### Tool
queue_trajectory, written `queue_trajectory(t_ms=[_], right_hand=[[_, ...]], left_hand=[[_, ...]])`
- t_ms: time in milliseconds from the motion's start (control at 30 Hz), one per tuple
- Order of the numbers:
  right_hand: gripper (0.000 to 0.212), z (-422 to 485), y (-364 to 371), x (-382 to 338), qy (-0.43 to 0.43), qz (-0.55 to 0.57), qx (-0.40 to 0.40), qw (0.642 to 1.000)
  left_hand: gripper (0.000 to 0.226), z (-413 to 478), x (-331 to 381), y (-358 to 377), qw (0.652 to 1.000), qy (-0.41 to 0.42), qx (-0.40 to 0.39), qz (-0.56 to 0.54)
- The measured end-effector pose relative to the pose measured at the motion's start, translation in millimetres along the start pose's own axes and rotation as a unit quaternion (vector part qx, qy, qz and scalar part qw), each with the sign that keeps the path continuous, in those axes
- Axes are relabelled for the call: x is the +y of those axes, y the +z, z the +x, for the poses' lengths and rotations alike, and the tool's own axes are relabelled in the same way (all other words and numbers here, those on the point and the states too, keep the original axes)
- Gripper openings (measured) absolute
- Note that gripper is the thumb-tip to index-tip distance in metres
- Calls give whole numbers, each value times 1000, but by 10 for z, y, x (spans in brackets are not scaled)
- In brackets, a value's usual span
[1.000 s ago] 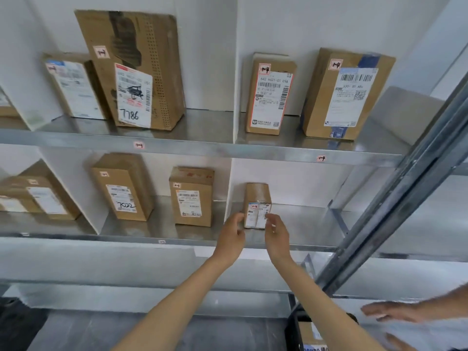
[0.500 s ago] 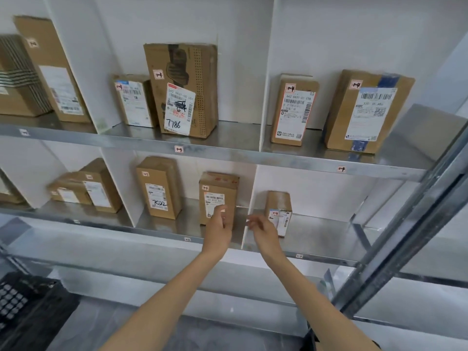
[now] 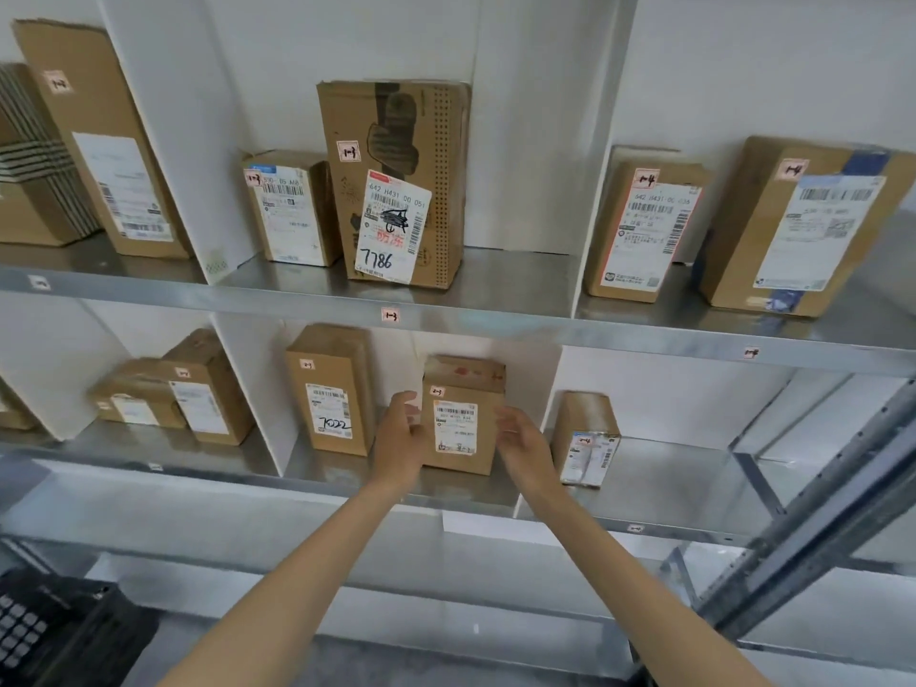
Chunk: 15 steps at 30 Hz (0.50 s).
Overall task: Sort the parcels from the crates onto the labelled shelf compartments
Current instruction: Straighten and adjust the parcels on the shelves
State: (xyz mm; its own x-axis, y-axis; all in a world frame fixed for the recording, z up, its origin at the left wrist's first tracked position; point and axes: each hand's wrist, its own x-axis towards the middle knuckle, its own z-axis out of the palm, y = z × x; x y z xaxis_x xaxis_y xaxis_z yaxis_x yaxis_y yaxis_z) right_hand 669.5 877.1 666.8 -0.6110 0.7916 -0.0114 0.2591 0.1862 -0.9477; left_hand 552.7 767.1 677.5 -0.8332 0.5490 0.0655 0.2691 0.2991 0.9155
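A head-worn camera looks at a metal shelf unit split by white dividers into compartments, cardboard parcels standing in most of them. The landmark is a small upright brown parcel [image 3: 462, 419] with a white barcode label, standing on the lower shelf [image 3: 347, 480] in the compartment tagged 2-3. Two bare forearms reach up to it from below. The left hand [image 3: 400, 441] is at the parcel's left edge, fingers loosely spread and curled toward the cardboard; whether they touch it cannot be told. The right hand [image 3: 524, 446] is at the parcel's right edge, fingers apart and bent inward, close to the side, not clearly gripping. Neither hand holds anything. Just left of the parcel, in the same compartment, stands a taller box handwritten 7022 [image 3: 331, 391]. To its right, past a white divider [image 3: 545, 389], a small narrow box [image 3: 586, 438] stands in the next compartment. Directly above the parcel, on the upper shelf, stands a large box marked 7786 [image 3: 396, 183], with a smaller labelled box [image 3: 287, 208] beside it. Far below and to the left of the parcel is the corner of a black plastic crate [image 3: 64, 632].
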Motion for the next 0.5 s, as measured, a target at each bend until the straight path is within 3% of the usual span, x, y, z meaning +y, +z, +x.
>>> queue_trajectory(t_ms=[167, 300, 500], right_hand=[[55, 380, 281, -101, 37, -9, 61, 997], [64, 594, 375, -32, 61, -48, 106, 991], [68, 782, 433, 59, 139, -64, 93, 984]], left_hand=[[52, 579, -190, -119, 998, 8, -61, 12], [64, 829, -304, -103, 989, -34, -142, 27], [80, 951, -348, 0, 960, -124, -249, 34]])
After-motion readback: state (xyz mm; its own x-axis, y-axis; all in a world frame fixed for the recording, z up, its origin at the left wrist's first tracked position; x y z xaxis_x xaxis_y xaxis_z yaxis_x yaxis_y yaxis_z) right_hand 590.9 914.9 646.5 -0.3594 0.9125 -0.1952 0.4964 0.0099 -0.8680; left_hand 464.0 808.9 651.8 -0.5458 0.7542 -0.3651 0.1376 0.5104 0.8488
